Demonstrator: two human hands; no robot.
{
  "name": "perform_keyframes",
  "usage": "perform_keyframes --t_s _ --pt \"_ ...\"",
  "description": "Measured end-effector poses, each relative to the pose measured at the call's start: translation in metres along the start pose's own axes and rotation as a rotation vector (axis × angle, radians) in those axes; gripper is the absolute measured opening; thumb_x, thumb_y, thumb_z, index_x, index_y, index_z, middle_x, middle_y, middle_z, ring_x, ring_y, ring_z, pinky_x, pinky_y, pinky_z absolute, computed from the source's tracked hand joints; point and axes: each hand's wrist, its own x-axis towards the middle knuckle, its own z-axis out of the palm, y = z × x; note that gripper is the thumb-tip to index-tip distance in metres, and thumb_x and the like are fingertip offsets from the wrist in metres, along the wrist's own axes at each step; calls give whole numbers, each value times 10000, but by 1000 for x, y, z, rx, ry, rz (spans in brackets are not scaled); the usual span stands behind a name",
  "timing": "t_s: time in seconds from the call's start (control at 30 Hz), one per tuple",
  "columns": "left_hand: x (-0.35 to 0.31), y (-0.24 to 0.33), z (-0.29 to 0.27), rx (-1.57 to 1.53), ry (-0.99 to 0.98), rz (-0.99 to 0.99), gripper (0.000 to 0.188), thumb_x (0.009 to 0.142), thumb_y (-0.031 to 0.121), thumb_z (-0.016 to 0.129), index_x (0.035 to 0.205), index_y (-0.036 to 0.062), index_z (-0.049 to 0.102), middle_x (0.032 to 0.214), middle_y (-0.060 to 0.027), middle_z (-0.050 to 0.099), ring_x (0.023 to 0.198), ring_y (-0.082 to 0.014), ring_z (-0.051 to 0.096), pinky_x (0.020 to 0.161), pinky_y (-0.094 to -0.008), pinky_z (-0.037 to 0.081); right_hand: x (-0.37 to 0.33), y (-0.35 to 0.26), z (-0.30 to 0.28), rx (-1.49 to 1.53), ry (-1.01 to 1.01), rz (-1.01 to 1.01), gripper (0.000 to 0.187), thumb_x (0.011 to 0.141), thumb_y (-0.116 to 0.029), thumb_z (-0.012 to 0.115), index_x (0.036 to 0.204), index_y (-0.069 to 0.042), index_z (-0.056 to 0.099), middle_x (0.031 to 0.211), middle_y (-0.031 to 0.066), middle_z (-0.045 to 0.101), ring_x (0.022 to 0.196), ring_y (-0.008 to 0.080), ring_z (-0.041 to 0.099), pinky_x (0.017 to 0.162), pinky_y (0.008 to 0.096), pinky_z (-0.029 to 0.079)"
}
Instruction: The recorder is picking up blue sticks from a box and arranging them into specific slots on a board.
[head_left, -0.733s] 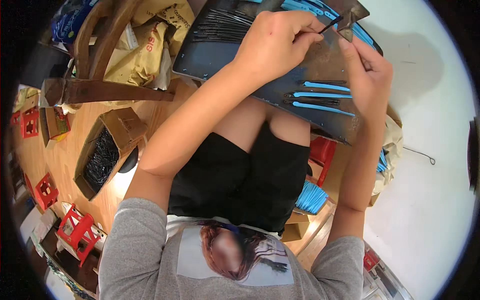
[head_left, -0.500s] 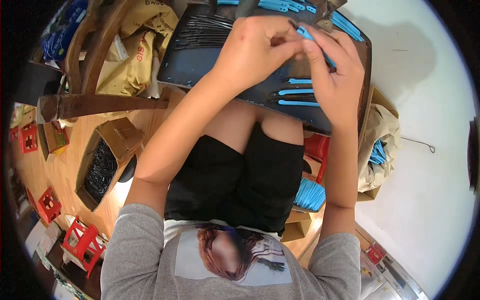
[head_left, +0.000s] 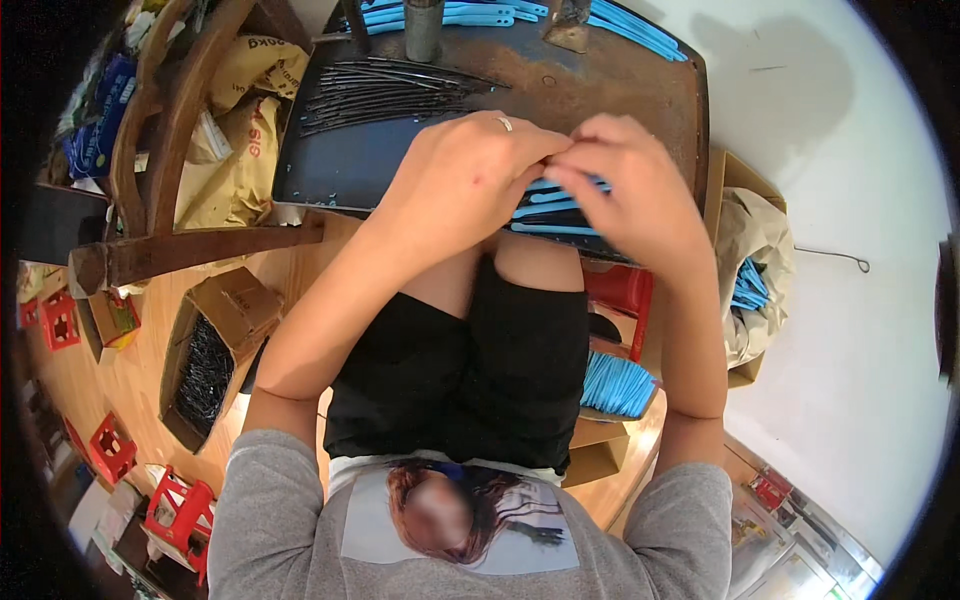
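Note:
My left hand [head_left: 470,175] is over the near part of the dark worktable [head_left: 340,170], its fingers closed in a pinch and a ring on one finger. My right hand [head_left: 630,190] meets it fingertip to fingertip, fingers curled and slightly blurred. Whatever lies between the fingertips is hidden. Just under the hands, several blue handles [head_left: 555,208] lie side by side at the table's near edge, with dark pieces among them. Left of the hands a spread of thin black rods [head_left: 390,95] lies on the table.
More blue handles [head_left: 640,30] lie at the far edge. A metal post [head_left: 424,30] and a metal block [head_left: 568,25] stand there. Boxes hold black pieces [head_left: 205,370] at left, and blue strips [head_left: 615,385] and blue pieces [head_left: 750,285] at right. A wooden chair frame [head_left: 190,245] stands left.
Both hands have come lower and nearer to me, over the near blue handles. The blue handle seen in my right hand is no longer plainly visible. The view has shifted, showing more of the table's far side.

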Motion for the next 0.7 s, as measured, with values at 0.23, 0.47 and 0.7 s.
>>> perform_keyframes --t_s 0.23,0.47,0.7 --pt "2 3 2 -20 -58 56 210 660 117 665 864 79 635 776 -67 607 825 -269 558 685 -367 457 31 75 -18 -142 382 63 218 769 -149 602 959 -42 613 900 122 571 834 292 535 751 343 431" --pt "9 -4 6 -108 -341 171 262 627 100 687 879 50 639 880 -70 627 821 -263 569 701 -349 456 52 124 -22 -383 313 3 232 791 -139 569 1010 -65 584 911 126 565 845 312 537 738 350 435" --pt "2 -8 -17 1 -107 182 205 652 72 655 855 52 634 862 -66 619 806 -265 573 685 -351 464 47 114 -28 -574 281 15 159 777 -159 574 921 -91 582 866 92 574 852 295 539 718 398 447"
